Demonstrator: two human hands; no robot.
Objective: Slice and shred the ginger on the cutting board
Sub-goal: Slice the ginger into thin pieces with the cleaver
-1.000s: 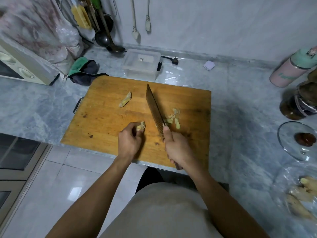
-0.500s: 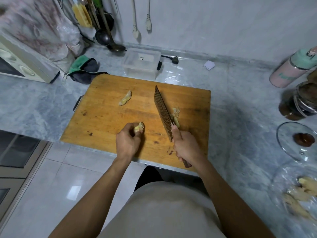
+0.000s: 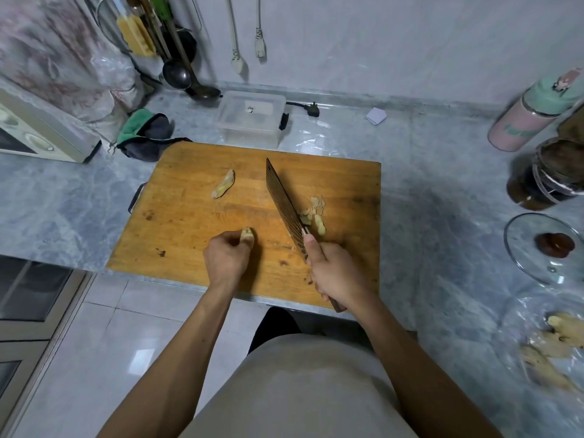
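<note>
Status: slicing under way, shredding not begun as far as I can see.

Left hand (image 3: 228, 259): fingers curled round a small ginger stub (image 3: 247, 234), which pokes out just past the fingertips and sits low over the cutting board (image 3: 189, 241); I cannot tell whether it touches the wood.

Right hand (image 3: 331, 273): fingers wrapped round the handle of the cleaver (image 3: 284, 203), thumb laid along the blade near its heel. The blade runs away from this hand, well clear of the stub; whether its edge rests on the board I cannot tell.

Done: a small heap of ginger slices (image 3: 314, 213) lies just beyond the right thumb, against the far side of the blade. They read as flat pieces, not strips.

Left: the stub in my left fingers; a whole ginger piece (image 3: 223, 184) far beyond the left fingers, untouched; then cutting all slices into shreds. More ginger (image 3: 559, 336) lies on the worktop (image 3: 442, 191) well outside the right arm, off the board; I cannot say it belongs to this job.

Judgement: less than half done.
</note>
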